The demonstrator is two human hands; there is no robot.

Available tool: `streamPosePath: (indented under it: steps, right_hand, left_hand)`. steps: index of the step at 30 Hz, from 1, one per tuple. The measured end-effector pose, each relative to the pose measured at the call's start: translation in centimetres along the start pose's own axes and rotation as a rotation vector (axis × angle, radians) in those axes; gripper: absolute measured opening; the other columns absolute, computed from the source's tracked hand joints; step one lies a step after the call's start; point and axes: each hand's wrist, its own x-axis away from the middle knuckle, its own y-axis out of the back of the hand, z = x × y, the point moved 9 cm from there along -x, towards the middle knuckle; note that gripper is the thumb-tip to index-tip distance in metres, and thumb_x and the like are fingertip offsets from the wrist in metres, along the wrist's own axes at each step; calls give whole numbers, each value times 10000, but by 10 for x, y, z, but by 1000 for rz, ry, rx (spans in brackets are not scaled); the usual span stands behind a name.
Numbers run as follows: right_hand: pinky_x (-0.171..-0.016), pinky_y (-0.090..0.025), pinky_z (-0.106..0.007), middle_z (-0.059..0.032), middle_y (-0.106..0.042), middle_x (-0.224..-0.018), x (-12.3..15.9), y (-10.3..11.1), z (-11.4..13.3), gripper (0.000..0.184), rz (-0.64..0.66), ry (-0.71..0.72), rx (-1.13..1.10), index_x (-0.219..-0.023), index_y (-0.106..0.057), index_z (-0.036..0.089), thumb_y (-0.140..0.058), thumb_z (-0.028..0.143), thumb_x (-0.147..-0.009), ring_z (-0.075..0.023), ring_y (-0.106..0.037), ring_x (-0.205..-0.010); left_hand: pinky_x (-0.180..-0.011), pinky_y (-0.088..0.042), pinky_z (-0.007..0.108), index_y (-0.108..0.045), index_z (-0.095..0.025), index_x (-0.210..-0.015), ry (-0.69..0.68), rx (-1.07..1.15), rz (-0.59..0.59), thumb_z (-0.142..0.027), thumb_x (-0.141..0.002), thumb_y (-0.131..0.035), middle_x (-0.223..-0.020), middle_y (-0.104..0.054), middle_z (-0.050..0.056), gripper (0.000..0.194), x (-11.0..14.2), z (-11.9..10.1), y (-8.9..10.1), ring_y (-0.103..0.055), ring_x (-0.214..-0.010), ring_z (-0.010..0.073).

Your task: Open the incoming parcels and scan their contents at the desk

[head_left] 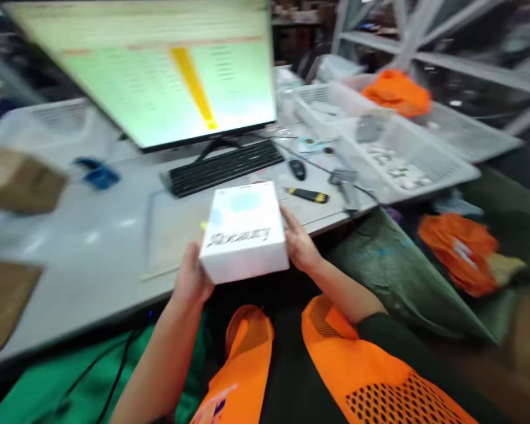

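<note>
Holding: one white box [247, 229], dark lettering along the near part of its lid, pale blue patch farther back, raised at the near edge of the table [92, 253], in front of my body.

Left hand [194, 277]: mine, bare, clamped on the box's left side at the near corner. Right hand [300, 244]: mine, bare, clamped on the opposite side, fingers along the edge.

Beyond the box: one black keyboard [225, 168], set at a slant; one large monitor [159, 70], lit, showing a pale green table of rows with a yellow band across it. To the right of the keyboard: one black mouse [297, 169]; nearer me, one black-and-yellow cutter [308, 195]; beside that, one grey device [348, 197], blurred, kind not clear.

Right end: white baskets, the nearer one [450, 171] with small pale pieces inside; orange material [395, 92] heaped behind it.

Left end: one brown carton [24, 179]; one blue item [98, 174], too blurred to name; one flat brown piece [6, 303] near the front edge; one translucent sheet [172, 224] lying just left of the box.

Below, right: green sheeting [380, 265], with an orange bundle [459, 253] on it.

Worn: one orange vest [247, 359], mesh panels, open at the front.
</note>
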Motion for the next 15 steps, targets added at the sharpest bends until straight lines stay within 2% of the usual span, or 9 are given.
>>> streamPosePath:
  steps: [2, 5, 6, 8, 10, 12, 13, 14, 15]
  right_hand:
    - [-1199, -510, -508, -48, -633, -1553, -8, -12, -14, 854, -41, -83, -143, -1554, -585, 321, -714, 796, -857, -329, -551, -1479]
    - [-1026, -620, -485, -53, -767, -1312, -13, -40, -27, 672, 36, -283, -153, -1356, -707, 289, -618, 789, -916, -319, -688, -1281]
    - [-980, -635, -479, -61, -784, -1241, -14, -47, -27, 645, 98, -335, -113, -1295, -730, 280, -596, 791, -926, -315, -713, -1222]
    - [-957, -637, -481, -89, -790, -1166, -19, -45, -17, 626, 226, -343, 56, -1191, -764, 252, -584, 791, -927, -313, -730, -1161]
    - [-1039, -596, -515, -126, -782, -1165, -32, -4, 13, 607, 186, -157, 371, -1107, -785, 217, -603, 764, -919, -322, -714, -1186]
    - [-1175, -488, -572, -170, -755, -1253, -41, 76, 64, 556, -138, 118, 805, -1103, -786, 188, -631, 688, -917, -349, -655, -1294]
    - [-1226, -419, -605, -199, -718, -1335, -39, 124, 92, 541, -414, 211, 1035, -1152, -775, 175, -611, 642, -935, -369, -601, -1371]
    - [-1253, -359, -640, -241, -653, -1444, -37, 170, 107, 569, -623, 142, 1265, -1243, -750, 155, -643, 610, -919, -407, -523, -1460]
    - [-1251, -332, -674, -291, -593, -1509, -38, 214, 110, 665, -734, -50, 1439, -1343, -709, 125, -678, 618, -897, -452, -485, -1490]
  left_hand:
    - [-1319, -339, 566, -772, -204, -1168, -148, -265, -91, -805, -809, -749, -1499, -642, 146, 701, 11, -14, 35, -425, -1564, 429]
    - [-1364, -136, 617, -697, -236, -1245, -373, -627, -152, -732, -576, -975, -1694, -429, 166, 878, 12, -33, 61, -147, -1680, 448]
    - [-1354, -164, 628, -649, -236, -1278, -433, -678, -171, -726, -521, -1004, -1675, -429, 185, 969, 9, -36, 67, -174, -1671, 453]
    - [-1290, -347, 609, -535, -236, -1350, -469, -594, -227, -723, -465, -1028, -1524, -536, 195, 1125, 0, -33, 81, -415, -1555, 440]
    - [-1187, -496, 542, -442, -243, -1421, -410, -388, -323, -729, -488, -1021, -1367, -609, 154, 1201, -13, -20, 97, -609, -1354, 374]
    - [-1147, -535, 507, -395, -253, -1482, -315, -226, -427, -729, -545, -999, -1361, -615, 154, 1212, -25, -1, 108, -649, -1283, 342]
    - [-1151, -535, 502, -378, -262, -1511, -269, -166, -464, -717, -580, -987, -1404, -605, 166, 1202, -31, 8, 111, -646, -1295, 340]
    - [-1160, -531, 500, -362, -272, -1539, -230, -118, -493, -698, -612, -975, -1456, -585, 176, 1190, -36, 16, 111, -636, -1320, 341]
    - [-1167, -528, 497, -344, -282, -1561, -204, -80, -513, -674, -634, -965, -1500, -564, 181, 1183, -41, 22, 111, -622, -1348, 344]
